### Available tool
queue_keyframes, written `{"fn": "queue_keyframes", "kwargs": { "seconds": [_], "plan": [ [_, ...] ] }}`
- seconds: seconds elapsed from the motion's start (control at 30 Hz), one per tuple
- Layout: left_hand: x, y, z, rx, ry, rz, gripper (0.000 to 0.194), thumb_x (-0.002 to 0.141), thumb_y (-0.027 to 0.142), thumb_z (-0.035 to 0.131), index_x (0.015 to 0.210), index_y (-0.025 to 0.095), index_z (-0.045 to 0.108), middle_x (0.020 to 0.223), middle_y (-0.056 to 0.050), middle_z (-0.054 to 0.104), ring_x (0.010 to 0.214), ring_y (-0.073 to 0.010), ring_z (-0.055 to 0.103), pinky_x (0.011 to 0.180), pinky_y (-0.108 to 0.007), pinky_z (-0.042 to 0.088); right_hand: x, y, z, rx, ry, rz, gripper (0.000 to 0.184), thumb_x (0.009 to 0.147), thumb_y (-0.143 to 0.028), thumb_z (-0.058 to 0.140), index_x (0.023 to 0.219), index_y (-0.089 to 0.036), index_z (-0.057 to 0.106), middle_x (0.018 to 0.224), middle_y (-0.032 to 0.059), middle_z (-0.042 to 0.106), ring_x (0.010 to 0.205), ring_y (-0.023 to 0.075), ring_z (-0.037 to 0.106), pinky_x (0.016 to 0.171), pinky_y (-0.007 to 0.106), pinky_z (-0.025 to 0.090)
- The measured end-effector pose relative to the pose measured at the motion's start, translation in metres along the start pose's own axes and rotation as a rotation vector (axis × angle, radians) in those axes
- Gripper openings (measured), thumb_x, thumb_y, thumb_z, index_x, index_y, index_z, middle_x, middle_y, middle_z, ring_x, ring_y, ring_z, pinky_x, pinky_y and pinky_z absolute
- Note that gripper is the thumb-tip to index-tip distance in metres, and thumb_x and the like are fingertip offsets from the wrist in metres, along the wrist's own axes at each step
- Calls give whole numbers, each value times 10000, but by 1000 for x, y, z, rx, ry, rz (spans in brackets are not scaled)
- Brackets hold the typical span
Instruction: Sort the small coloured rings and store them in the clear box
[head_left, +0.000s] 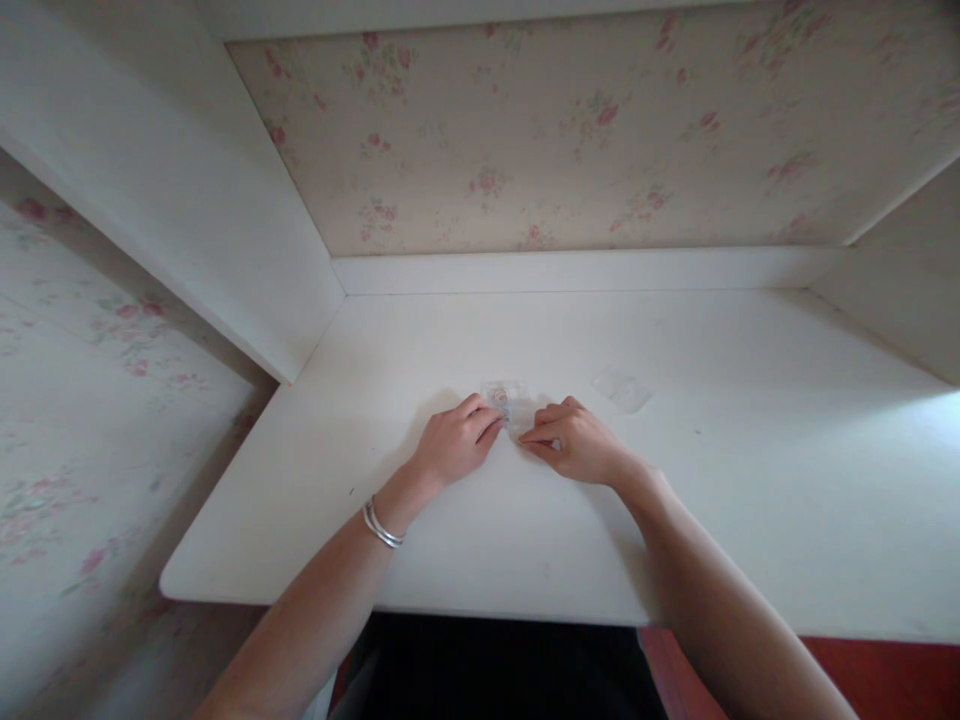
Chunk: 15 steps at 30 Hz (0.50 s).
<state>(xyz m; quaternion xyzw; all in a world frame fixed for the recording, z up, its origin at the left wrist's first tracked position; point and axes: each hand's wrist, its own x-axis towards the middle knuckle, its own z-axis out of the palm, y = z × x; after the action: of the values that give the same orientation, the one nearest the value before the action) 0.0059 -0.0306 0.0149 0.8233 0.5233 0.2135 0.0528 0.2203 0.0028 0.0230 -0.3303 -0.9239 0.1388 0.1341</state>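
Observation:
A small clear plastic bag (504, 392) with something light brown and bluish inside lies on the white desk, in front of both hands. My left hand (463, 436) pinches its near left corner, fingers closed. To the right, my right hand (574, 440) is closed in a pinch on a tiny yellowish piece at the fingertips, too small to name, just beside the bag's near edge. Farther right lies a second clear plastic bag (622, 389), flat and apart from both hands.
The white desk (480, 540) has a rounded front left corner and a raised back edge (585, 270). A white side panel (187, 190) rises on the left, and a flowered wall (525, 140) stands behind. A tiny dark speck lies left of my left wrist.

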Motion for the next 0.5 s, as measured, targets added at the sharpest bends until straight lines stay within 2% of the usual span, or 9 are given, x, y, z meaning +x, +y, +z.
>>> {"fn": "queue_keyframes", "kwargs": {
  "seconds": [0.33,0.5],
  "plan": [
    [-1,6,-1,28,9,47,274,953,315,371,998,240,630,916,-14,614,767,-117,607,624,-222,462,0,5,-1,182,66,-10,171,858,-259,573,812,-266,738,656,-9,619,638,106,546,685,261,353],
    [-1,8,-2,37,-4,39,293,956,309,356,996,230,635,925,-21,617,776,-121,608,640,-225,465,0,7,1,399,192,57,179,864,-279,557,831,-239,729,744,7,647,669,110,571,651,242,412]
  ]
}}
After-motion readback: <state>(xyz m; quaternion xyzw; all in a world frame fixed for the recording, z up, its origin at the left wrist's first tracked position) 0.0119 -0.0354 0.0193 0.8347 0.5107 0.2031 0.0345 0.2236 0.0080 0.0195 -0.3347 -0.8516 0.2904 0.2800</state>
